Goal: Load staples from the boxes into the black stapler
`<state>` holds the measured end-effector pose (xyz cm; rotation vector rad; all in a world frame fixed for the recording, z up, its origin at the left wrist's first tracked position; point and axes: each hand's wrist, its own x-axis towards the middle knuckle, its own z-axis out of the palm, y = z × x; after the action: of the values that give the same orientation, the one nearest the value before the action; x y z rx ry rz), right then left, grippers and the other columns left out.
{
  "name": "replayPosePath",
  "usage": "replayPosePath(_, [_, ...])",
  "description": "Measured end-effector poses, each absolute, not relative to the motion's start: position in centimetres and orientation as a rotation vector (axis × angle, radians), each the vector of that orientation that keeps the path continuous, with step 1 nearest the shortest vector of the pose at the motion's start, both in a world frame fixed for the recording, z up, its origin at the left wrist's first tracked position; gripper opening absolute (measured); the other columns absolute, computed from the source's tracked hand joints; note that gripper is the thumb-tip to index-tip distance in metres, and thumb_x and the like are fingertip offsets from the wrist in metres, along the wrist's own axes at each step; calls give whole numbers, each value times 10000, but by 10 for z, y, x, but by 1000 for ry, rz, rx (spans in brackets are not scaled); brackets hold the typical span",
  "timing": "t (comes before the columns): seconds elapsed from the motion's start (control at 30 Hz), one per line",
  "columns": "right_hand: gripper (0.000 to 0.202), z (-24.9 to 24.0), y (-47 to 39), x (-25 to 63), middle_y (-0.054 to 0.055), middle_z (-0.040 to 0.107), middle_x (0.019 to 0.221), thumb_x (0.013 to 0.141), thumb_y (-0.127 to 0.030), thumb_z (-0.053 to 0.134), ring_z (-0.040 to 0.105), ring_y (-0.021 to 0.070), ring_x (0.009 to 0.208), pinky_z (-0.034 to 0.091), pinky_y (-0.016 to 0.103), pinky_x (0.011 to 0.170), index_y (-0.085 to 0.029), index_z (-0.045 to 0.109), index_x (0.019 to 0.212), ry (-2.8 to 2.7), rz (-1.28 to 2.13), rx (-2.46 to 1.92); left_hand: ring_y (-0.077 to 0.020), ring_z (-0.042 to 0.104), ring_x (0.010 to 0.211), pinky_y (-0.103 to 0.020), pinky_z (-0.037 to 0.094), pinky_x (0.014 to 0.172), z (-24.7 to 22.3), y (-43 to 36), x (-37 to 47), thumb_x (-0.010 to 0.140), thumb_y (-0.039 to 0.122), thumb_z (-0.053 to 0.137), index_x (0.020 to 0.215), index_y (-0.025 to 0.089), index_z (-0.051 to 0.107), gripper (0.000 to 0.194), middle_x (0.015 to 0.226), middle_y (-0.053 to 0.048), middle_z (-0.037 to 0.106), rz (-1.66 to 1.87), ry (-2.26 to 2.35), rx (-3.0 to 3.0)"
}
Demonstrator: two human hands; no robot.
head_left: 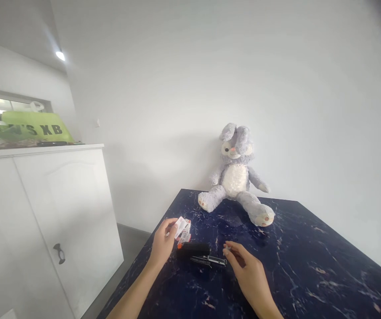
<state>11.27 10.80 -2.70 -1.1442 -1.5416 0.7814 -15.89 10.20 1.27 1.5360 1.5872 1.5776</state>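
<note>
Our left hand (162,243) pinches a small staple box (182,229) – light, thin card, best held by its edges. Just beyond our right hand's (248,272) pinched fingertips (226,250) lies the opened black stapler (201,253) – rigid, heavier; whether they hold staples, we cannot tell.

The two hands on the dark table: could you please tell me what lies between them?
In the head view, a black stapler, opened out, lies on the table between the left hand, which holds a small white and red box, and the right hand.
</note>
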Motion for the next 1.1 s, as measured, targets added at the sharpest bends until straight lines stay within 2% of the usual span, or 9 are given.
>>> replayPosePath(0.13, [424, -25, 97, 97, 71, 763, 984, 796, -555, 698, 730, 259, 891, 582, 346, 851, -212, 706, 1044, -1283, 956, -1100, -241, 707, 952, -342, 584, 825, 22, 88, -129, 817, 469, 708, 1193, 180, 634, 480, 1072, -91, 736, 1479, 1193, 1281])
replayPosePath(0.27, [444, -25, 91, 84, 74, 755, 967, 770, -553, 732, 729, 251, 881, 599, 338, 844, -188, 689, 1018, -1121, 1063, -972, -276, 698, 1000, -372, 612, 789, 21, 74, -104, 785, 412, 770, 1142, 168, 663, 445, 1065, -103, 739, 1304, 1049, 1268])
replayPosePath(0.33, [434, -26, 93, 84, 63, 749, 961, 762, -548, 745, 723, 238, 875, 603, 332, 847, -188, 684, 998, -1057, 1087, -946, -289, 679, 1080, -399, 592, 890, 19, 72, -101, 789, 369, 773, 1142, 166, 689, 415, 1133, -108, 734, 1302, 1006, 1245])
replayPosePath(0.43, [410, -28, 98, 86, 52, 740, 961, 764, -523, 759, 711, 226, 909, 599, 328, 877, -188, 677, 986, -953, 1143, -892, -296, 617, 1221, -434, 474, 1088, 19, 72, -106, 811, 293, 754, 1258, 167, 666, 473, 1228, -116, 712, 1269, 856, 1153])
replayPosePath(0.5, [402, -27, 100, 87, 50, 738, 947, 763, -509, 768, 709, 229, 923, 598, 334, 884, -186, 675, 984, -905, 1191, -861, -305, 592, 1257, -461, 438, 1122, 22, 72, -110, 831, 294, 742, 1297, 167, 649, 491, 1262, -125, 696, 1238, 808, 1132])
replayPosePath(0.7, [408, -29, 100, 88, 63, 755, 932, 765, -509, 764, 709, 226, 857, 585, 326, 830, -175, 697, 989, -968, 1214, -826, -321, 578, 1270, -472, 491, 1073, 28, 69, -111, 858, 375, 734, 1298, 195, 655, 482, 1336, -120, 650, 1140, 870, 1192])
replayPosePath(0.83, [392, -30, 100, 88, 61, 756, 946, 780, -503, 756, 704, 224, 874, 573, 326, 848, -177, 688, 988, -981, 1250, -805, -305, 629, 1199, -447, 544, 1010, 21, 72, -112, 834, 403, 750, 1261, 202, 680, 477, 1260, -107, 698, 1136, 955, 1237])
replayPosePath(0.97, [391, -26, 100, 87, 61, 753, 926, 774, -512, 756, 703, 224, 848, 582, 336, 826, -180, 683, 968, -946, 1268, -794, -282, 694, 1052, -392, 607, 868, 14, 79, -116, 794, 450, 768, 1190, 179, 713, 483, 1180, -112, 732, 1186, 1104, 1261])
replayPosePath(1.1, [428, -22, 98, 87, 71, 753, 901, 761, -553, 745, 706, 242, 839, 585, 343, 790, -177, 689, 958, -1003, 1210, -850, -273, 709, 963, -353, 617, 755, 14, 81, -115, 768, 480, 769, 1125, 159, 736, 480, 1109, -116, 750, 1223, 1172, 1303])
